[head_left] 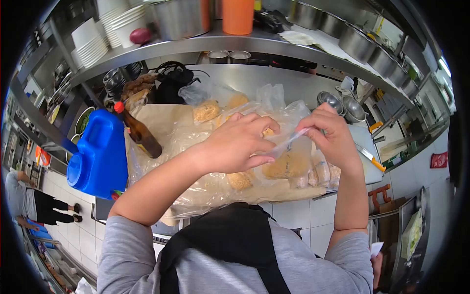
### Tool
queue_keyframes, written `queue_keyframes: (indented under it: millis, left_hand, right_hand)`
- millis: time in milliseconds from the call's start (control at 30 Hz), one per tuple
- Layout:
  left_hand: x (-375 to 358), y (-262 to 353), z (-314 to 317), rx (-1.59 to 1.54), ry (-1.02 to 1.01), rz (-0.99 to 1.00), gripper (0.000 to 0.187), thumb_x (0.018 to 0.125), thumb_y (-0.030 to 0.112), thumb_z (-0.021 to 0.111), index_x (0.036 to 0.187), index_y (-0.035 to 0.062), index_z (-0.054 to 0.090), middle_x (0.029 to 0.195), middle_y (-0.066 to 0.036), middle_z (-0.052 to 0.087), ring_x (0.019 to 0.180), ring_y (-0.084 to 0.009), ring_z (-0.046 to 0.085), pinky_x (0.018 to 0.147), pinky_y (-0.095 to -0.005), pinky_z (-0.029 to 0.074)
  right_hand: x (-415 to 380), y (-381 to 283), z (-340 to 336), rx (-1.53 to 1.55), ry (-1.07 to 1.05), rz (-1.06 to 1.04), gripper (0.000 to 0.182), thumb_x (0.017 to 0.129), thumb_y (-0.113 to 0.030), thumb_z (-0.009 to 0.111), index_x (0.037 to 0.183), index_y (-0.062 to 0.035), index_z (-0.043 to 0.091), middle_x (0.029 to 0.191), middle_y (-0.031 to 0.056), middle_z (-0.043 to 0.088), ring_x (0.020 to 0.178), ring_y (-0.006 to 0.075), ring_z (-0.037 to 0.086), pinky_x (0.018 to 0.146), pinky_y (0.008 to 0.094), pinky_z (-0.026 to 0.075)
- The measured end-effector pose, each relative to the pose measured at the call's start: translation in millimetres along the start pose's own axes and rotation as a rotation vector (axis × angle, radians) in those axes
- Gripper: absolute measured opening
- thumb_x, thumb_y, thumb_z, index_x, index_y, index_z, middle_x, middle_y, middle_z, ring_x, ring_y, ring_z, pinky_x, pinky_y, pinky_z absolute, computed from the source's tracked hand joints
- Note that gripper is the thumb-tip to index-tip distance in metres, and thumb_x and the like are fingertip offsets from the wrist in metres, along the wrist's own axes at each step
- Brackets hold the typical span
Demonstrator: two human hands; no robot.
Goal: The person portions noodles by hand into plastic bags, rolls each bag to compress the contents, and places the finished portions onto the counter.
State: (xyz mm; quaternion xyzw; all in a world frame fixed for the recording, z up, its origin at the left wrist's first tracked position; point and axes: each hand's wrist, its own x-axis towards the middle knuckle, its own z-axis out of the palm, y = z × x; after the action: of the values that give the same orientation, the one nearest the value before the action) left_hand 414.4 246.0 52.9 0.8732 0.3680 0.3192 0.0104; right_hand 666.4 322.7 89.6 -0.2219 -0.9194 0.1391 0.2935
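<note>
My right hand (328,132) pinches the edge of a clear plastic bag (286,147) above the work table. Just left of it, my left hand (243,141) has its fingers spread and curved beside the same bag. Below my hands lies a bag of yellowish food (287,165). Small packed portions (320,171) sit to its right, and an orange-tan shredded portion (206,111) lies farther back on the left. A clear plastic sheet (183,147) covers part of the brown paper (164,113).
At the left stand a blue jug (102,152) and a brown bottle (142,133). A yellow-handled knife (370,158) lies right, near metal bowls (331,103). A steel shelf (196,45) spans above the back. Another person (41,201) stands far left.
</note>
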Motion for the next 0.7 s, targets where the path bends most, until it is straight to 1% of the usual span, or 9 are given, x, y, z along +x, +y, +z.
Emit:
queue_keyframes:
  millis: [100, 267, 333, 367, 400, 500, 567, 633, 700]
  left_hand:
    - [-21, -22, -37, 0.137, -0.018, 0.04, 0.02, 0.081, 0.028, 0.078, 0.091, 0.0116, 0.071, 0.119, -0.006, 0.061, 0.109, -0.0284, 0.055, 0.094, -0.0427, 0.042]
    - [-49, -34, -99, -0.118, -0.059, -0.108, 0.014, 0.087, 0.016, 0.073, 0.091, 0.0039, 0.07, 0.099, -0.008, 0.067, 0.09, -0.0266, 0.063, 0.082, -0.0363, 0.048]
    - [-67, -43, -114, -0.232, 0.005, -0.142, 0.012, 0.09, 0.011, 0.072, 0.094, 0.0003, 0.069, 0.087, -0.008, 0.069, 0.08, -0.0194, 0.064, 0.074, -0.0303, 0.05]
    - [-77, -48, -116, -0.226, 0.009, -0.149, 0.012, 0.09, 0.011, 0.072, 0.094, 0.0003, 0.069, 0.087, -0.008, 0.069, 0.08, -0.0194, 0.064, 0.074, -0.0303, 0.05]
    - [-88, -54, -117, -0.389, 0.049, -0.328, 0.011, 0.091, 0.011, 0.071, 0.094, 0.0001, 0.069, 0.089, -0.006, 0.069, 0.083, -0.015, 0.063, 0.076, -0.0288, 0.05]
    - [-124, -70, -119, -0.547, 0.089, -0.582, 0.009, 0.095, 0.009, 0.067, 0.098, 0.0001, 0.069, 0.095, -0.001, 0.069, 0.092, -0.0067, 0.061, 0.082, -0.0249, 0.051]
    - [-155, -92, -102, -0.631, 0.339, -0.596, 0.018, 0.096, 0.009, 0.064, 0.113, 0.0014, 0.066, 0.107, -0.004, 0.068, 0.102, -0.0089, 0.062, 0.091, -0.0253, 0.049]
    - [-189, -91, -78, -0.613, 0.653, -0.728, 0.05, 0.099, 0.013, 0.061, 0.144, -0.001, 0.043, 0.126, -0.009, 0.062, 0.122, -0.0153, 0.056, 0.108, -0.0316, 0.04]
    - [-236, -107, -39, -0.722, 0.555, -0.804, 0.048, 0.099, 0.018, 0.062, 0.142, 0.0, 0.048, 0.123, -0.008, 0.064, 0.12, -0.0183, 0.057, 0.109, -0.0331, 0.039]
  right_hand:
    - [3, -7, 1, -0.091, -0.017, 0.008, 0.011, 0.08, -0.014, 0.076, 0.086, -0.0078, 0.07, 0.079, 0.0026, 0.063, 0.087, 0.0224, 0.052, 0.082, 0.0363, 0.04]
    - [13, -44, 37, -0.265, 0.021, -0.06, 0.017, 0.075, -0.017, 0.081, 0.082, -0.0077, 0.069, 0.093, 0.0048, 0.058, 0.094, 0.022, 0.05, 0.086, 0.0368, 0.039]
    - [15, -33, 74, 0.2, 0.275, -0.135, 0.03, 0.072, -0.021, 0.084, 0.094, -0.0078, 0.069, 0.116, 0.0068, 0.056, 0.104, 0.0214, 0.051, 0.095, 0.039, 0.039]
    - [22, -44, 109, 0.558, 0.387, -0.014, 0.037, 0.073, -0.02, 0.084, 0.102, -0.0067, 0.066, 0.123, 0.0071, 0.054, 0.111, 0.0207, 0.05, 0.099, 0.0403, 0.039]
    - [32, -60, 155, 0.916, 0.489, 0.113, 0.043, 0.075, -0.019, 0.084, 0.11, -0.0057, 0.064, 0.13, 0.0073, 0.052, 0.118, 0.0201, 0.049, 0.103, 0.0416, 0.039]
    - [37, -52, 290, 0.753, 0.182, 0.278, 0.031, 0.089, -0.017, 0.073, 0.116, -0.005, 0.062, 0.126, 0.008, 0.055, 0.11, 0.0184, 0.054, 0.094, 0.0362, 0.045]
    - [59, -64, 320, 0.844, 0.076, 0.339, 0.026, 0.094, -0.017, 0.067, 0.116, -0.0045, 0.064, 0.124, 0.0088, 0.058, 0.107, 0.0171, 0.056, 0.092, 0.0349, 0.046]
    - [80, -78, 326, 1.085, 0.028, 0.483, 0.018, 0.099, -0.016, 0.06, 0.111, -0.0028, 0.066, 0.109, 0.0069, 0.064, 0.099, 0.0157, 0.059, 0.088, 0.0323, 0.047]
    - [89, -90, 328, 0.981, 0.028, 0.519, 0.017, 0.099, -0.014, 0.058, 0.107, -0.0016, 0.067, 0.107, 0.0071, 0.066, 0.1, 0.0163, 0.061, 0.086, 0.0309, 0.048]
